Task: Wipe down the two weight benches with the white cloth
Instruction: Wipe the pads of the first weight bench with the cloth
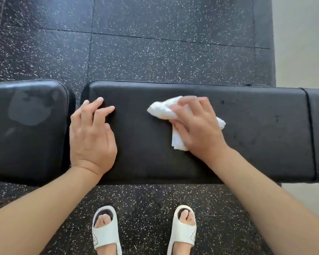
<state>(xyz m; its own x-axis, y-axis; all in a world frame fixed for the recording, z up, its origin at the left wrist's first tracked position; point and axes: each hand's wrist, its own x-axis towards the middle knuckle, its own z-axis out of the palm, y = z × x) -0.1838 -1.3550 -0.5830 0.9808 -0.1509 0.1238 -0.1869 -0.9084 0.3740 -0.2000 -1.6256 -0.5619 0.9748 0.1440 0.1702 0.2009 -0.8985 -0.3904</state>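
White cloth bunched under my right hand, fingers clutching it mid-bench; left hand rests flat, fingers released. Damp smears on the neighbouring pad suggest it's done; this surface looks partway.

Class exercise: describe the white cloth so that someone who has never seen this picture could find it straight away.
Start at the long black bench pad that runs across the middle of the speckled gym floor. Near its centre, the right hand presses on a crumpled white cloth. It is the only white thing on the pad; the white sandals are down on the floor.
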